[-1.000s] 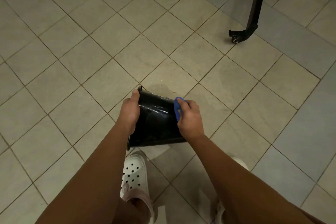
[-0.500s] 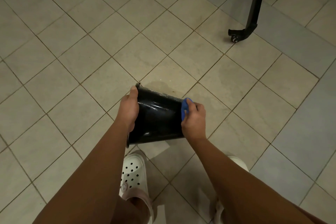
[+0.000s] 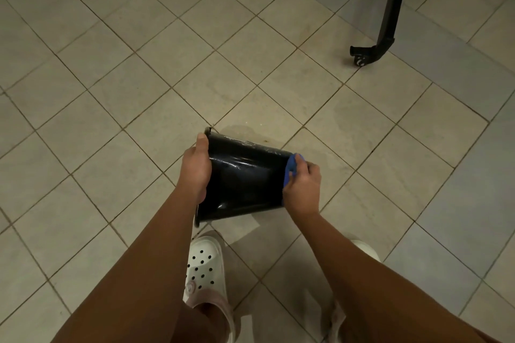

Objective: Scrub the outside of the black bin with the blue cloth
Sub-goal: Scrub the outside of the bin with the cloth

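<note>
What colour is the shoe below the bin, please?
White, with dark round holes: the shoe, seen in the head view.

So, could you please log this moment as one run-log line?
left hand: grips black bin at rim | right hand: presses blue cloth on base end | bin: sideways, above tiled floor

One camera sits on the person's head. It looks down, close to both arms, at the tiled floor [image 3: 117, 97].
</note>
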Demonstrator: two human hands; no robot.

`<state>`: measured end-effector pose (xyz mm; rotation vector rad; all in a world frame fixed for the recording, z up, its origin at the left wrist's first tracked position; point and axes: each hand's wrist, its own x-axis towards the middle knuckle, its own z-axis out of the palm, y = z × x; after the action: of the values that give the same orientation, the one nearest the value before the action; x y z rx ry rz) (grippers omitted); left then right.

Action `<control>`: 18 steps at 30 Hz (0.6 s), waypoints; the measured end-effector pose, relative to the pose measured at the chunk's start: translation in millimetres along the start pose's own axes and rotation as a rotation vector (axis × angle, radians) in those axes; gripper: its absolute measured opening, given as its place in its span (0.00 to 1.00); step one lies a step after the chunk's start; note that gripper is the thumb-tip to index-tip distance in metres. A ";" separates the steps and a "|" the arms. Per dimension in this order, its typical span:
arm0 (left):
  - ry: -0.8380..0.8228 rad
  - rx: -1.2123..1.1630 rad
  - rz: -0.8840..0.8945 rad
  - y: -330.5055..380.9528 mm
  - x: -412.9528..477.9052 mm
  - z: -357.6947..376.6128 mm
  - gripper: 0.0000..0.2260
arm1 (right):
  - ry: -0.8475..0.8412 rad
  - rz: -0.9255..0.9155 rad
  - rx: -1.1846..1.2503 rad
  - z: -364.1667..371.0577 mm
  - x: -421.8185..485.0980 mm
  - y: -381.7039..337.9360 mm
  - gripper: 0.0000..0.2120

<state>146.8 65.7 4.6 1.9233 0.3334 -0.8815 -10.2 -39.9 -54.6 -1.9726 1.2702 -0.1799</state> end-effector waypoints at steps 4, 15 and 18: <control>-0.004 -0.019 -0.015 0.0 -2.6 1.0 0.25 | -0.006 -0.196 -0.058 7.1 -10.9 -8.0 0.29; -0.194 -0.038 0.022 3.8 -11.1 -8.3 0.19 | 0.067 0.068 0.102 -4.1 17.0 8.7 0.21; -0.252 0.018 0.032 12.0 -6.6 -15.3 0.17 | 0.075 0.061 0.128 -5.1 14.8 12.3 0.21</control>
<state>155.7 73.6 21.3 1.8034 0.1443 -1.0946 -14.2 -57.3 -63.3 -1.8307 1.3310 -0.3002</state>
